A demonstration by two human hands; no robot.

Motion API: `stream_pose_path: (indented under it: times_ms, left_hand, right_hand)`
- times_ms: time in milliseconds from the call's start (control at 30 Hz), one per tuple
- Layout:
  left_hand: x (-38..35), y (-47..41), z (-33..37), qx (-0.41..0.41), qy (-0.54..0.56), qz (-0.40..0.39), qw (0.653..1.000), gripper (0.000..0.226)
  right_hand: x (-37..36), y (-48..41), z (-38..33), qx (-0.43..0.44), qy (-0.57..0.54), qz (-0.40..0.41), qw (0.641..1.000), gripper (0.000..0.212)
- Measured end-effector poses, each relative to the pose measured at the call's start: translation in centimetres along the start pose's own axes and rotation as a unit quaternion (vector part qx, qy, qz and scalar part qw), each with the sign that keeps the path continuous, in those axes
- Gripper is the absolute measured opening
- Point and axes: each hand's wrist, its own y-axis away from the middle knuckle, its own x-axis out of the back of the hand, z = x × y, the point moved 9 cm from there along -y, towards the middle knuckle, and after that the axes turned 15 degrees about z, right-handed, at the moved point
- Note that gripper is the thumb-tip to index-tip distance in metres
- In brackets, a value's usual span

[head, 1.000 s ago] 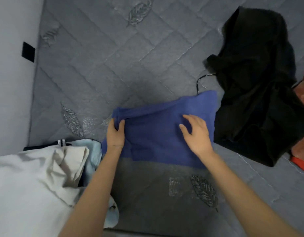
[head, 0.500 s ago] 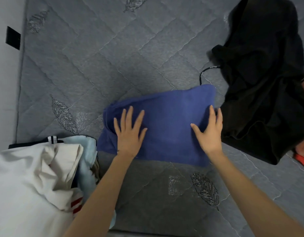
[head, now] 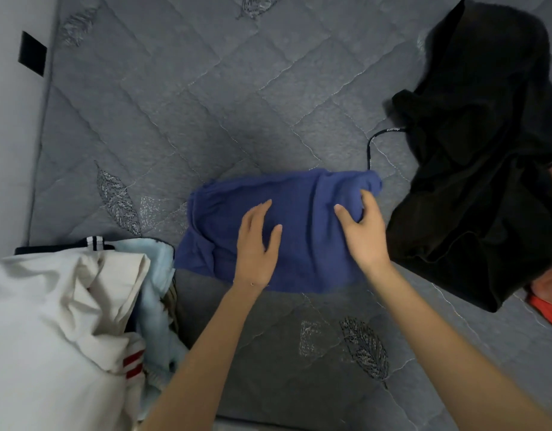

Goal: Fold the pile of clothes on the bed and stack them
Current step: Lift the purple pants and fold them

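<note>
The right hand (head: 363, 234) curls thumb and fingers round a bunched fold at the right end of the blue garment (head: 299, 194), gripping it. The left hand (head: 257, 244) lies flat on the middle of the same garment, fingers fairly straight and slightly spread, pressing it to the mattress (head: 175, 104). Both forearms reach up from the bottom edge of the frame, the right one angled in from the lower right.

The blue garment sits at the centre of the frame, already doubled into a rough rectangle. It looks soft, light and limp, with a matte knit-like surface that should not slip. It will likely sag and lose its fold if lifted from one end, so a hold under both short edges, or at the folded edge, seems safest.

Just right of it, nearly touching, a black garment (head: 486, 150) lies crumpled, a drawstring (head: 383, 133) trailing out. An orange item (head: 545, 306) peeks from the right edge. At lower left is a pile: a white garment (head: 50, 306) over a light blue one (head: 156, 275).
</note>
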Motion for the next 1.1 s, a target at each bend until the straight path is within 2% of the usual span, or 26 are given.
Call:
stream_pose_path:
  times_ms: [67,133,167,233,333,367,433,567,633,700,800,900,967,1033,1100]
  left_hand:
    - [1.1,0.3,-0.9,0.155,0.128,0.029,0.979,0.023]
    - [2.7,0.4,-2.2,0.245,0.181,0.067,0.950,0.012]
    - [3.6,0.6,-3.1,0.270,0.193,0.083,0.940,0.014]
    - [5.4,0.9,-5.1,0.304,0.219,0.114,0.920,0.027]
    - [6.7,1.8,-8.7,0.353,0.230,0.114,0.900,0.060]
    - [6.8,2.1,-9.6,0.370,0.224,0.109,0.895,0.065]
    - [7.3,2.6,-11.0,0.395,0.193,0.111,0.891,0.065]
    - [8.6,2.7,-10.0,0.356,0.103,0.149,0.917,0.047]
    - [9.1,2.6,-9.3,0.304,0.031,0.159,0.939,0.056]
    - [9.2,2.3,-8.9,0.235,-0.079,0.149,0.957,0.068]
    - [9.6,2.0,-9.8,0.198,-0.171,0.159,0.952,0.080]
    - [9.9,1.8,-11.4,0.231,-0.174,0.161,0.944,0.085]
    - [10.2,1.3,-12.2,0.240,-0.196,0.156,0.938,0.070]
    - [10.1,0.4,-12.4,0.233,-0.227,0.131,0.937,0.045]
    - [9.8,-0.3,-12.2,0.217,-0.222,0.112,0.944,0.038]
  right_hand:
    - [-2.9,2.1,-2.4,0.029,-0.025,-0.053,0.998,0.034]
    - [-6.3,4.3,-4.6,0.059,-0.042,-0.109,0.991,0.042]
    - [-8.0,5.4,-5.7,0.069,-0.036,-0.134,0.988,0.046]
    - [-11.7,7.5,-6.7,0.054,-0.028,-0.193,0.979,0.055]
    - [-16.9,10.9,-6.1,-0.100,-0.071,-0.321,0.939,0.064]
    - [-17.7,11.5,-5.9,-0.114,-0.064,-0.342,0.931,0.064]
    - [-18.1,11.2,-5.4,-0.081,-0.030,-0.334,0.938,0.061]
    - [-15.3,7.7,-4.5,0.072,0.048,-0.191,0.978,0.052]
    - [-13.9,6.1,-4.0,0.160,0.111,-0.133,0.972,0.055]
    - [-13.0,4.6,-3.2,0.196,0.180,-0.093,0.960,0.066]
    - [-12.1,2.7,-1.3,0.109,0.176,-0.066,0.976,0.088]
    - [-12.5,1.8,-0.4,0.002,0.051,-0.072,0.996,0.095]
    - [-13.3,2.0,0.1,-0.077,-0.024,-0.099,0.992,0.086]
    - [-13.8,2.3,0.5,-0.150,-0.042,-0.110,0.982,0.064]
    - [-14.0,2.9,0.7,-0.203,-0.071,-0.115,0.970,0.040]
